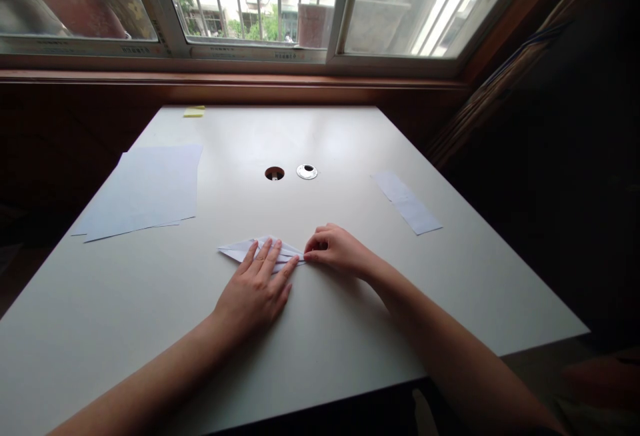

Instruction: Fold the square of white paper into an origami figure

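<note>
A folded piece of white paper [237, 249], long and pointed like a narrow diamond, lies flat on the white table. Across its middle rests my left hand [260, 283], fingers spread and pressing the paper down. At the paper's right tip, my right hand [337, 249] pinches the narrow end between thumb and fingertips. Part of the paper is hidden under my left fingers.
Loose white sheets [150, 186] lie on the left of the table [240, 363]. A creased paper strip [407, 203] is at the right. Beyond my hands are a round cable hole [275, 173], a metal cover [307, 171] and yellow sticky notes [195, 112].
</note>
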`<state>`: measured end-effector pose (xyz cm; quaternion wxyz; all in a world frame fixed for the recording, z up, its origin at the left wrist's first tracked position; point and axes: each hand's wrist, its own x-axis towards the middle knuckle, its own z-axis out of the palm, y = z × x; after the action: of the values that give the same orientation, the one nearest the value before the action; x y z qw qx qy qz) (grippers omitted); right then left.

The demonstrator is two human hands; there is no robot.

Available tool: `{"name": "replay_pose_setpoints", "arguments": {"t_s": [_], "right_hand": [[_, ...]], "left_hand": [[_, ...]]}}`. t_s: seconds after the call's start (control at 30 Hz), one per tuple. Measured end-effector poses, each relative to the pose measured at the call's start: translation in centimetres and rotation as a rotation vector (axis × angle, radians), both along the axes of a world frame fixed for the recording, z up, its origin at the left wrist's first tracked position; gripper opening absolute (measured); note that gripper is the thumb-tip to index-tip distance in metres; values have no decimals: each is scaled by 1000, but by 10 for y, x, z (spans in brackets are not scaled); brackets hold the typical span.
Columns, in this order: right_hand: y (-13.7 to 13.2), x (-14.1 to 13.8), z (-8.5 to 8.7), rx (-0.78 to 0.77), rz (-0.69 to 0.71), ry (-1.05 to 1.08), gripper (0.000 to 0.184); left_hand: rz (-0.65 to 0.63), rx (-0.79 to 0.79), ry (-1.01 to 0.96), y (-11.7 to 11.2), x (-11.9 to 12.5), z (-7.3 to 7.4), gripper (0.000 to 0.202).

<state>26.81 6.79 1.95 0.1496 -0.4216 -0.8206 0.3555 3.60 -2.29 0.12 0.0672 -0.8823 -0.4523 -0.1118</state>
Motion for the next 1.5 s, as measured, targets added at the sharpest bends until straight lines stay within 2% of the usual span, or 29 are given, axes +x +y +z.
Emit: {"name": "replay_pose_setpoints", "arguments": {"t_s": [0.3,0.53,0.77,1.23,1.5], "right_hand": [[7,16,7,-106,46,16,15],[1,7,5,-33,11,22,22],[0,1,-2,-17,-27,-7,12],[4,1,1,-69,-12,-25,4],[8,16,10,-159,17,15,13]], "left_hand": [[5,-9,12,0,1,0,50],[6,-2,12,0,2,2,49],[-6,25,2,0,1,2,49],[13,35,-8,-1,6,1,48],[21,20,-13,-1,6,2,48]]}}
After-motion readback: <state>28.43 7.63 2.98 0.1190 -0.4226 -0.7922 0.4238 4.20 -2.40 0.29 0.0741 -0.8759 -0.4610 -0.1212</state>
